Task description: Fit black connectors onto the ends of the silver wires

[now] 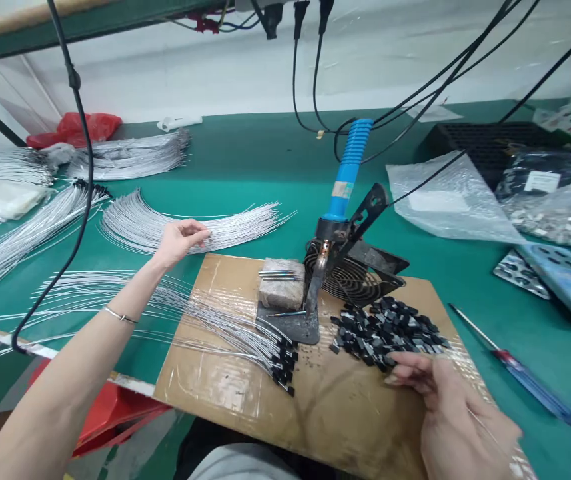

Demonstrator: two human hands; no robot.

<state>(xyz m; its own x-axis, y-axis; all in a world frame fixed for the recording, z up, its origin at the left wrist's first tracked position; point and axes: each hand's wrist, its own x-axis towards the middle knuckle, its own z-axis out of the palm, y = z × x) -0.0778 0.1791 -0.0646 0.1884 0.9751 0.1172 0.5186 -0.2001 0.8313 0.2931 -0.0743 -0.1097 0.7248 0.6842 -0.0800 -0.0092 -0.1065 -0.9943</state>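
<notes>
My left hand (181, 241) reaches to a fanned bundle of thin white wires (245, 227), thumb and finger pinched together at its near edge. They appear closed on a wire, though the fingertips hide most of it. At the near edge of a pile of small black connectors (390, 330), my right hand (450, 407) has its fingertips closed on a dark piece that looks like one of them. A thin pale strand crosses its palm. Between the hands lie white wires (225, 330) with black connectors on their ends, on a brown cardboard sheet (350, 427).
A blue-handled soldering iron (350, 167) stands tip down in its holder, beside a sponge-like block (281, 293) and a black fan (355, 270). At right lie a screwdriver (520, 367), a blue phone case (565, 273) and plastic bags (445, 200). A black cable (82, 127) hangs at left.
</notes>
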